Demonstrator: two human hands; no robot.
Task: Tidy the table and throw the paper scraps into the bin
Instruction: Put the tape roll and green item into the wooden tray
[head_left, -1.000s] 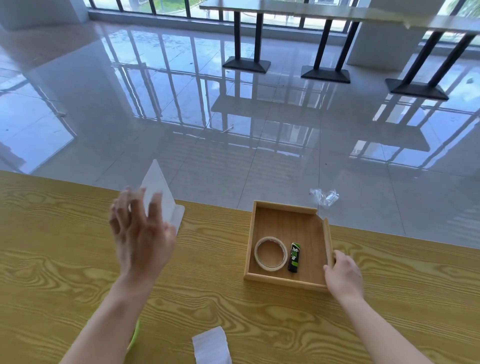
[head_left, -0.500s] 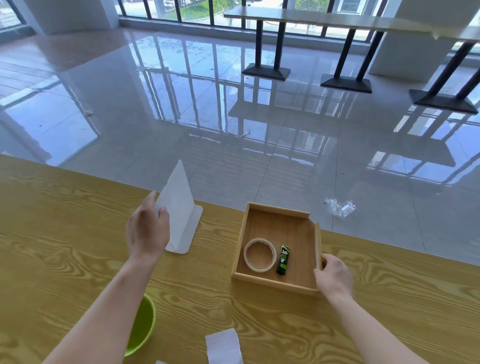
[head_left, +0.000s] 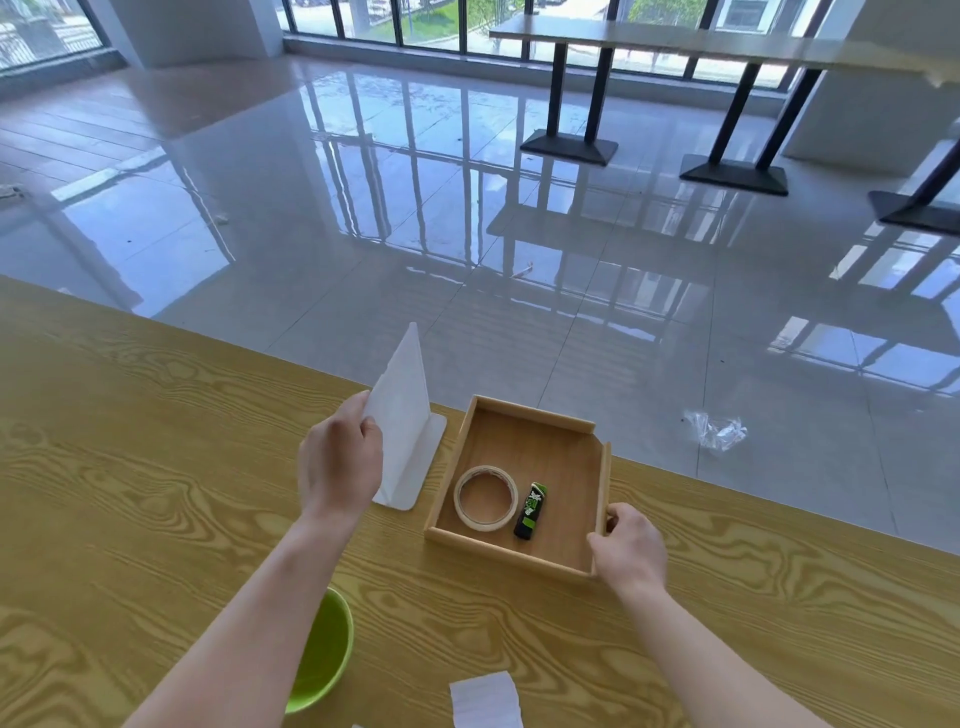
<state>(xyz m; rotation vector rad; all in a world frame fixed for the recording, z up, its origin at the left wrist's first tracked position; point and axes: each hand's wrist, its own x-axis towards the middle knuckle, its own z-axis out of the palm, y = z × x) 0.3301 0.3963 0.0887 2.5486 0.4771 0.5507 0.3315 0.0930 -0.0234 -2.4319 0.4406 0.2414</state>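
Observation:
A white L-shaped stand (head_left: 402, 415) stands upright near the far edge of the wooden table (head_left: 130, 467). My left hand (head_left: 337, 462) grips the stand's near edge. Right of it sits a wooden tray (head_left: 561, 564) holding a roll of tape (head_left: 484, 497) and a black and green lighter (head_left: 531, 512). My right hand (head_left: 628, 551) holds the tray's near right corner. A white paper scrap (head_left: 485, 701) lies at the table's near edge. No bin is in view.
A green bowl (head_left: 324, 657) sits near me, partly hidden by my left forearm. A crumpled clear wrapper (head_left: 717, 431) lies on the glossy floor beyond the table. Black-legged tables (head_left: 566, 93) stand far back by the windows.
My left hand went from open behind the stand to gripping its edge. My right hand stayed on the tray's corner. The view rose and the green bowl came into sight.

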